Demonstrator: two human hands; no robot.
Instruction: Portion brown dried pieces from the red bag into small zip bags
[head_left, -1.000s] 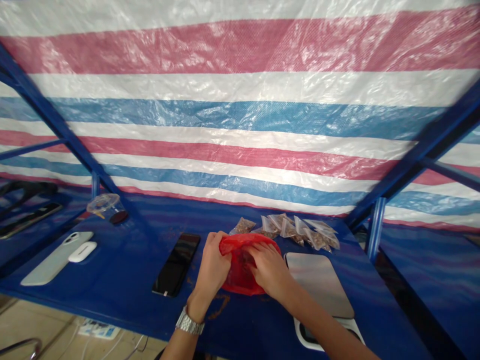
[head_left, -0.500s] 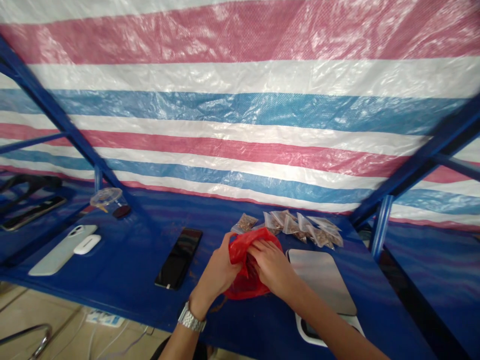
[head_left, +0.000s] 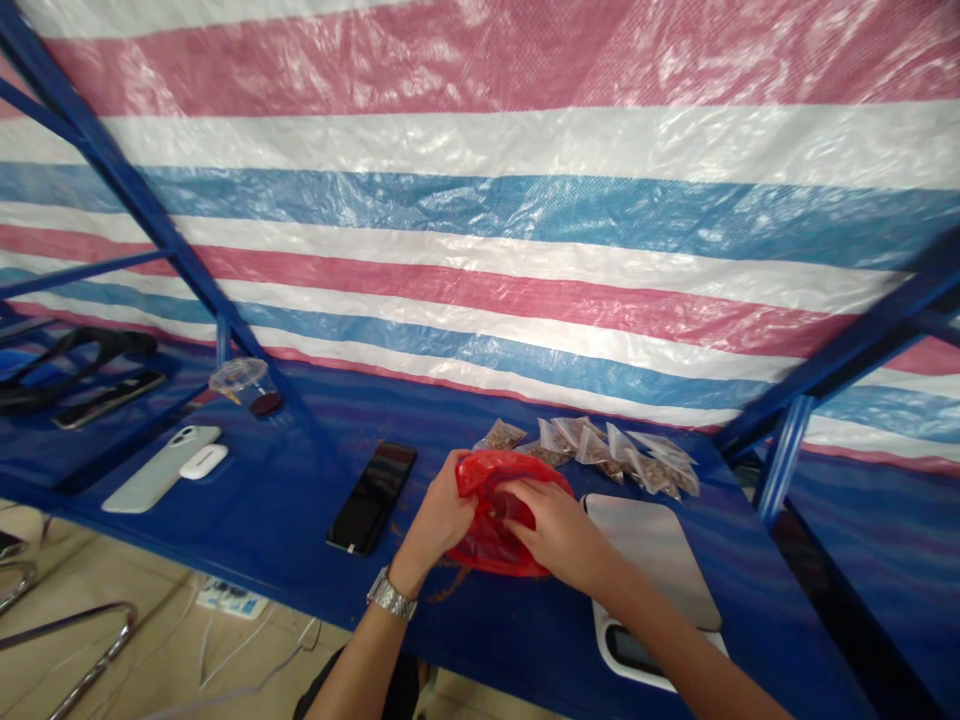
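Red plastic bag (head_left: 487, 550) on the blue tabletop (head_left: 285, 510), near its front edge, between black phone (head_left: 371, 498) and steel scale (head_left: 649, 550): your left hand (head_left: 439, 525) grips its rim, your right hand (head_left: 551, 530) presses in, fingers curled. Keep that mouth gathered!

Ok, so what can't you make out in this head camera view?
Head view:
Inside the red plastic bag: the left hand and right hand cover its mouth, so its contents are hidden.
Small clear packets: the filling looks brownish, but it is too small to identify.
Scale display: too small and angled to read.
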